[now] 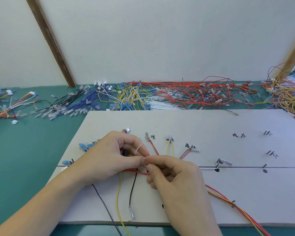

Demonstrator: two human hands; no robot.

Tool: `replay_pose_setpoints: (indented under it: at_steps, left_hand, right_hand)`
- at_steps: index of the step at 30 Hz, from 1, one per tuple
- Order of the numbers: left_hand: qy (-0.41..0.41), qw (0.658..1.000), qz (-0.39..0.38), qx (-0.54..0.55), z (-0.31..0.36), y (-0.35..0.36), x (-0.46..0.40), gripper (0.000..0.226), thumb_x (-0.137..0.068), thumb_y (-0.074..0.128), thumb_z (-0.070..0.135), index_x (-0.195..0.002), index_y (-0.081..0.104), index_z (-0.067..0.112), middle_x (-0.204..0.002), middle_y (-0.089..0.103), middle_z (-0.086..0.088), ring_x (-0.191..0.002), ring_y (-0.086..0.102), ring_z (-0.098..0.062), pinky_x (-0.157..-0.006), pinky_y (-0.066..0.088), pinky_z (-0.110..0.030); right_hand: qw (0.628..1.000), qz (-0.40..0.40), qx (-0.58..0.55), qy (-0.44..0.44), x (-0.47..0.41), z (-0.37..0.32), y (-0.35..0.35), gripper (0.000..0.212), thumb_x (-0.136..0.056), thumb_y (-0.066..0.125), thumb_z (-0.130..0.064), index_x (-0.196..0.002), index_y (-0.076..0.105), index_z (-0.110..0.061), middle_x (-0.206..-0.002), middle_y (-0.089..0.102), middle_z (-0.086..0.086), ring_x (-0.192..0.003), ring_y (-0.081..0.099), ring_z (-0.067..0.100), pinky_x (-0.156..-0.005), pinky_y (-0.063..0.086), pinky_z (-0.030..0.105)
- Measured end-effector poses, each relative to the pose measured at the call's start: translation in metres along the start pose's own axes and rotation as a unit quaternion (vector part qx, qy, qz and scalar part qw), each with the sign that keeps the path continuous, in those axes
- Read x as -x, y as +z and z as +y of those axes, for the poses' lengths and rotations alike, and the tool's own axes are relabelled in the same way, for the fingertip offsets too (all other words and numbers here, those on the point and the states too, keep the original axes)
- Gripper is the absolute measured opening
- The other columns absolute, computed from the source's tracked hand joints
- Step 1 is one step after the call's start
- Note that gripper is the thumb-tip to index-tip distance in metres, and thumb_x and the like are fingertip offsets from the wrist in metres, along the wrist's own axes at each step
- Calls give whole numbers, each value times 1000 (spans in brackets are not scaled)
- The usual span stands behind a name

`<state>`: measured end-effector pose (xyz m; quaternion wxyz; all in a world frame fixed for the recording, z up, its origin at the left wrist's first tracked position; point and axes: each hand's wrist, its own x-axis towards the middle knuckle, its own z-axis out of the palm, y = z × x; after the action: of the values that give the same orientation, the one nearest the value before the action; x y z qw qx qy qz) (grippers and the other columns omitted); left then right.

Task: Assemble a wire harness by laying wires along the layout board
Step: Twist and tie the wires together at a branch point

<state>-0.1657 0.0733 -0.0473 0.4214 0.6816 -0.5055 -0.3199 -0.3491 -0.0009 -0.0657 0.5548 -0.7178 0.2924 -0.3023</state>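
**Tying the bundle at the board's left junction**

The layout board (228,123) lies on the green surface (24,159), its near edge towards the person. Both hands meet over the left part of the board, where red, yellow and black wires (134,172) gather along the drawn line. The left hand (109,159) has curled fingers pinching a thin white tie (138,149) that loops up above them. The right hand (174,174) has fingers pinched on the tie's other end, tip to tip with the left.

This looks like the binding step: laid wires being cinched together. Next, the tie likely needs pulling snug without dragging the branch ends off their pegs. Spare wires (186,94) lie heaped along the far edge of the surface.
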Motion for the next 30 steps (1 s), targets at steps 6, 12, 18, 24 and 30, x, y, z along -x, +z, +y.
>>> replay_pose_setpoints:
  at_steps: [6,12,18,24,30]
  left_hand:
    - [0,1000,-10,2,-3,-1,-1,12,-84,80,27,-96,79,26,-85,79,-4,-72,67,-14,-69,52,-22]
    - [-5,1000,-3,11,-3,0,-1,13,-83,81,29,-95,79,24,-84,77,-8,-67,62,-13,-73,55,-43]
    - [-8,1000,-5,19,-2,0,-1,19,-80,82,32,-97,78,24,-86,79,-8,-64,62,-19,-75,57,-43]
    - [-13,999,1,35,-1,1,0,20,-80,83,27,-97,77,19,-89,79,-10,-77,71,-43,-86,55,-69]
    - [-16,1000,4,25,2,2,0,18,-78,83,28,-95,78,21,-84,78,-9,-72,64,-25,-83,54,-70]
  right_hand:
    - [1000,-5,-4,-1,0,0,-1,43,-92,72,-16,-96,70,-59,-67,74,-9,-62,71,8,-68,60,28]
    - [1000,-13,4,-4,0,1,-2,40,-91,72,-17,-94,72,-57,-67,73,-9,-60,69,8,-57,52,18]
    - [1000,-6,-15,1,0,3,-2,35,-92,73,-16,-94,74,-51,-68,74,-8,-62,71,8,-62,57,20]
    - [999,4,-49,16,-1,4,-1,23,-91,74,-10,-83,76,-31,-70,75,-8,-62,73,8,-60,59,22]
    - [999,-3,-34,17,-1,3,-2,22,-90,75,-14,-80,77,-33,-67,74,-8,-59,71,8,-55,51,14]
